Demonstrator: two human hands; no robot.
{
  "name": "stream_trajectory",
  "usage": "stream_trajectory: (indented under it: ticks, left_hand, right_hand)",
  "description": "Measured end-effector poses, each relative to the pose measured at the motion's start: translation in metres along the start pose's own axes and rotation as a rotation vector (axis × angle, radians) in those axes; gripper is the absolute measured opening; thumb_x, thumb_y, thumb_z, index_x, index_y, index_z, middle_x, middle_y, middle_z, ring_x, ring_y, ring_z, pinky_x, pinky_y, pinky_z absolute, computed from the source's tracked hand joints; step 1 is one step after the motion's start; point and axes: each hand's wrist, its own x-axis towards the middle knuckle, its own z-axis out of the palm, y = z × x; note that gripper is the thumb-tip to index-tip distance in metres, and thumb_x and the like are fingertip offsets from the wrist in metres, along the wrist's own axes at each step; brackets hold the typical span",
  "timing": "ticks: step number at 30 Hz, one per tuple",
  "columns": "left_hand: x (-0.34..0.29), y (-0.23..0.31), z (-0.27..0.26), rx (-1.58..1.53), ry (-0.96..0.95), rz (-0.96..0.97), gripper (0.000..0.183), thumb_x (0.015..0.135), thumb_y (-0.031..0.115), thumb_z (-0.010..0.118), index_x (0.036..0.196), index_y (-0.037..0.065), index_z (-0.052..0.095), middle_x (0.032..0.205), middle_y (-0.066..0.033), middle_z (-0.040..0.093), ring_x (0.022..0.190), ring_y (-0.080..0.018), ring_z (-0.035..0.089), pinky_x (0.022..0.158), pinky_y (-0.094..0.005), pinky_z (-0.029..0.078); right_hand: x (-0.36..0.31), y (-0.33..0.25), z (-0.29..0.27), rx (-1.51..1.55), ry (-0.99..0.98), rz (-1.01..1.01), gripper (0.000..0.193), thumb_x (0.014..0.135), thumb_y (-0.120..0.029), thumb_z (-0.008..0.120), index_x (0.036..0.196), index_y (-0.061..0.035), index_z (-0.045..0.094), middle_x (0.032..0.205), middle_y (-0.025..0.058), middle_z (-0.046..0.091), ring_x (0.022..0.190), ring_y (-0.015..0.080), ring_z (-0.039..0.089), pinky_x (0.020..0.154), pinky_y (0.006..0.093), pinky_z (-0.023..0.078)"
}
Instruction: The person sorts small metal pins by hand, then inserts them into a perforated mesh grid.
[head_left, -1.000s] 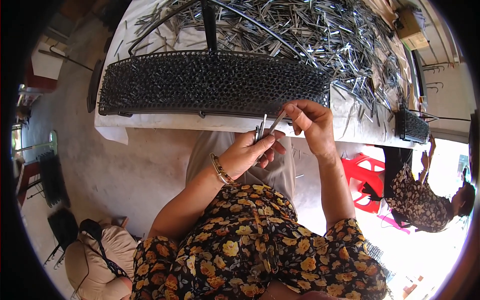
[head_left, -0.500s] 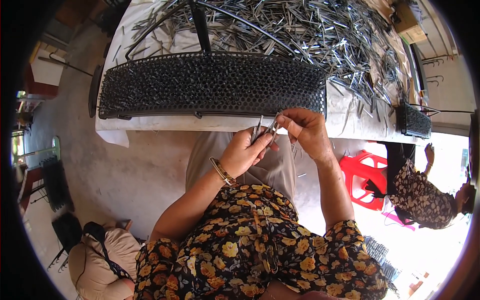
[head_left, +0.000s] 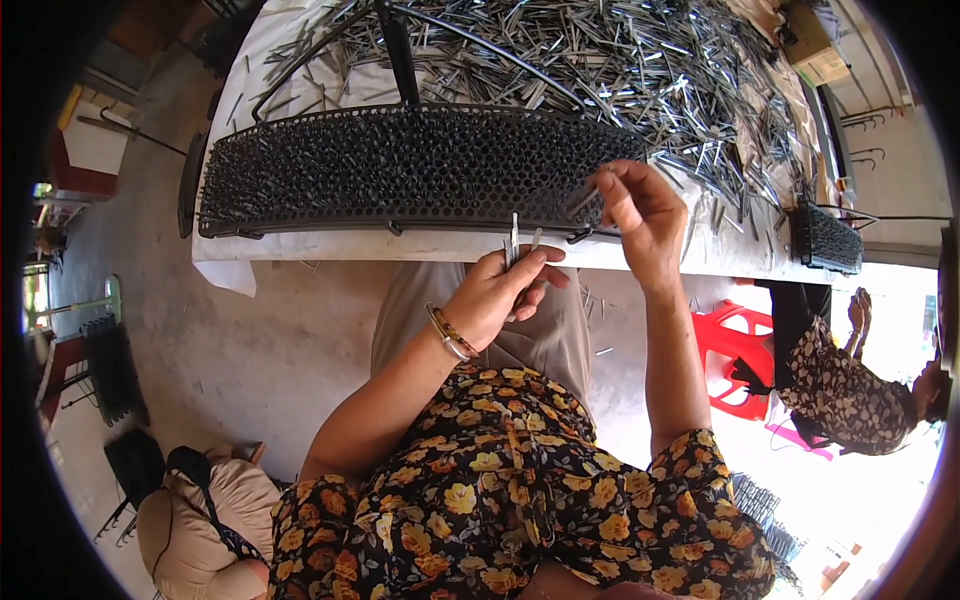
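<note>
A long black perforated rack (head_left: 420, 212) lies along the table's near edge, and thin dark strips stick out of many of its holes. My left hand (head_left: 505, 290) is closed around a few thin metal strips (head_left: 515, 238) that point upward, just in front of the rack's near edge. Over the rack's right end, my right hand (head_left: 650, 220) pinches one thin dark strip (head_left: 586, 202) between thumb and forefinger. That strip slants down toward the holes; whether its tip is in a hole I cannot tell. The hand hides the rack's right corner.
A big loose heap of metal strips (head_left: 640, 70) covers the table beyond the rack. A black metal frame (head_left: 400, 60) rises behind the rack. At the right, another person (head_left: 850, 385) works near a smaller rack (head_left: 828, 240) and a red plastic stool (head_left: 728, 350). Another person sits lower left.
My right hand has moved up and right from my left hand to the rack's right end, taking one strip with it. My left hand stays in place with its strips.
</note>
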Motion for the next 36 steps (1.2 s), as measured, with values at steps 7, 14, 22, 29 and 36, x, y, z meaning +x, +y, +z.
stream_trajectory:
  ticks: [7,14,22,29,36]
  left_hand:
    - [0.006,0.000,0.001,-0.088,-0.004,-0.042,0.031,0.096,0.022,0.045,0.117,0.001,0.055,0.094,-0.0060,0.061,0.070,-0.0050,0.046,0.057,-0.0204,0.038]
    - [0.000,-0.008,-0.010,-0.212,0.029,-0.112,0.030,0.095,0.015,0.044,0.119,-0.001,0.052,0.098,-0.0105,0.062,0.085,-0.0148,0.059,0.075,-0.0282,0.050]
    - [-0.003,-0.004,-0.007,-0.239,-0.050,-0.135,0.034,0.095,0.013,0.043,0.126,-0.001,0.046,0.107,-0.0146,0.060,0.094,-0.0199,0.061,0.083,-0.0333,0.051]
    - [-0.011,0.002,-0.001,-0.171,0.006,-0.184,0.035,0.096,0.017,0.044,0.127,0.002,0.045,0.107,-0.0101,0.059,0.086,-0.0110,0.056,0.073,-0.0256,0.049]
    - [-0.007,-0.005,-0.009,-0.139,0.013,-0.107,0.031,0.095,0.017,0.046,0.121,0.001,0.051,0.099,-0.0076,0.059,0.066,-0.0035,0.040,0.056,-0.0174,0.036]
  right_hand:
    - [0.021,0.028,0.004,-0.194,-0.030,-0.130,0.018,0.087,-0.013,0.062,0.099,0.0002,0.061,0.090,0.0055,0.068,0.073,0.0065,0.058,0.060,0.0209,0.046]
    - [0.021,0.026,0.006,-0.149,-0.059,-0.167,0.018,0.088,-0.014,0.062,0.099,-0.0006,0.060,0.087,0.0042,0.068,0.071,0.0073,0.059,0.060,0.0215,0.047]
    - [0.026,0.028,0.004,-0.263,-0.049,-0.231,0.017,0.087,-0.013,0.062,0.098,-0.0009,0.060,0.086,0.0060,0.069,0.076,0.0099,0.063,0.065,0.0231,0.049]
    - [0.023,0.028,0.003,-0.329,0.025,-0.245,0.015,0.085,-0.012,0.064,0.094,-0.0009,0.062,0.080,0.0046,0.067,0.070,0.0087,0.060,0.062,0.0232,0.047]
    - [0.015,0.020,0.000,-0.459,0.018,-0.300,0.013,0.083,-0.010,0.065,0.092,-0.0007,0.063,0.075,0.0050,0.064,0.060,0.0085,0.054,0.057,0.0243,0.045]
